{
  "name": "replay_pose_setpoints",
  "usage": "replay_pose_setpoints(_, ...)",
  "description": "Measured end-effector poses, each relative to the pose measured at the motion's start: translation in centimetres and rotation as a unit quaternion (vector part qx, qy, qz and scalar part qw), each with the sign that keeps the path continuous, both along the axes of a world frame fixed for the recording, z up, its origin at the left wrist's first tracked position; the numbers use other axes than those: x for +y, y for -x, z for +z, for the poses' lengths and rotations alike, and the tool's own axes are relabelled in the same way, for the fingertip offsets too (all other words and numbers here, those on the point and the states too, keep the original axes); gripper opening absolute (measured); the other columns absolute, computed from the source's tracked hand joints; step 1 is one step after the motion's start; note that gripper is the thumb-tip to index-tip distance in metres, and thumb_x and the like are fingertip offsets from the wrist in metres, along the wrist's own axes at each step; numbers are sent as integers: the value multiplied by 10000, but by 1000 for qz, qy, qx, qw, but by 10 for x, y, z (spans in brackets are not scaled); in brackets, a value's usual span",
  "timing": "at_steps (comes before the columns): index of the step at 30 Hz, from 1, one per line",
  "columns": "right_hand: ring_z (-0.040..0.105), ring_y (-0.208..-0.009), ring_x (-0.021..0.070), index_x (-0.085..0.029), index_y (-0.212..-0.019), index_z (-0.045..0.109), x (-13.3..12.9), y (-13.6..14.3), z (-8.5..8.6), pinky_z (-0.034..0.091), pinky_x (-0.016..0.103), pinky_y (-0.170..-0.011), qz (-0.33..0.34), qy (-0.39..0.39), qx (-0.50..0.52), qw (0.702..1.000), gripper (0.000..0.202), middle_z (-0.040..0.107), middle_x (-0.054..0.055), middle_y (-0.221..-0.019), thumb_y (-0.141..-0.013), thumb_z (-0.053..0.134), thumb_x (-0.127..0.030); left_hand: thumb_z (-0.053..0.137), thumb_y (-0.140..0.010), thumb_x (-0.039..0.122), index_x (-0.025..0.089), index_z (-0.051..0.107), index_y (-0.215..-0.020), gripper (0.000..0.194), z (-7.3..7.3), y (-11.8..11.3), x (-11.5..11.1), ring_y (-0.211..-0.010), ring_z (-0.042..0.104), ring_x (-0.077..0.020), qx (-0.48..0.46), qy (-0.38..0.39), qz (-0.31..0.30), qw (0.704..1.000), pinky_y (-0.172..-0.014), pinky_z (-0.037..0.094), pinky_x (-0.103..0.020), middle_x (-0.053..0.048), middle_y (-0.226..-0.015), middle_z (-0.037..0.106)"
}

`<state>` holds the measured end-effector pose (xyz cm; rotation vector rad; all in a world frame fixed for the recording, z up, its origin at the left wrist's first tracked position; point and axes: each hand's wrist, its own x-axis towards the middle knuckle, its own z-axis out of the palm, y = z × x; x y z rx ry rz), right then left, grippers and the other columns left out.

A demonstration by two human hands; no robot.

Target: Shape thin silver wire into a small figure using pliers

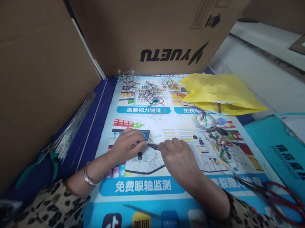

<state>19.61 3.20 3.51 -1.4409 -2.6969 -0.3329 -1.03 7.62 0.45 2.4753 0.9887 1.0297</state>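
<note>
My right hand (179, 158) is closed around what look like needle-nose pliers (153, 146); only the dark, tapered jaws show, pointing left. Opposite them, my left hand (128, 144) has thumb and forefinger pinched together at the tip of the jaws. What it pinches is too fine to make out, though thin wire (149, 161) loops on the printed sheet below both hands. To the right lie a roll of clear tape (206, 120) and a tangle of coloured wires (224, 147).
Red-handled scissors (284, 197) lie at lower right, beside a teal printed board (286, 154). A yellow bag (220, 92) sits behind. At left are a bundle of straight wires (72, 125) and a teal-handled tool (37, 167). Cardboard boxes (160, 27) wall the back.
</note>
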Motion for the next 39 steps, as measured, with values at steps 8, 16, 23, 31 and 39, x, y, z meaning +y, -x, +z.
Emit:
replay_pose_setpoints(8,463,-720,211,-151,-815,586,0,0,2,279,327,-606,0,18,5,1000,74,571,60,-750,-777,549,-100,566,-830,205,170,559,-714,121,3,0,0,-705,575,-143,-30,22,-21,999,-696,430,-289,-35,-726,633)
replay_pose_setpoints(16,471,-721,213,-156,-777,577,0,0,4,273,331,-601,-1,18,19,1000,61,575,60,-741,-777,552,-101,548,-853,215,181,616,-782,104,7,7,-3,-738,584,-145,13,15,-87,996,-763,415,-328,-37,-792,651)
replay_pose_setpoints(23,465,-707,209,-148,-766,579,2,-1,0,260,333,-598,4,-5,29,1000,55,571,63,-723,-764,566,-94,561,-850,217,196,636,-807,89,2,11,-1,-766,572,-149,9,22,-98,995,-787,400,-339,-34,-819,653)
replay_pose_setpoints(31,464,-702,209,-144,-752,575,1,-1,1,252,335,-598,7,-12,32,999,52,569,66,-715,-765,562,-95,576,-833,184,199,627,-835,53,3,11,-1,-783,572,-154,23,45,-121,991,-802,389,-351,-29,-822,652)
replay_pose_setpoints(39,462,-697,207,-144,-748,577,2,-1,1,247,330,-593,6,-14,30,999,74,568,64,-707,-769,548,-80,570,-830,166,196,607,-860,56,2,13,-1,-809,565,-158,34,55,-128,990,-814,383,-356,-33,-849,646)
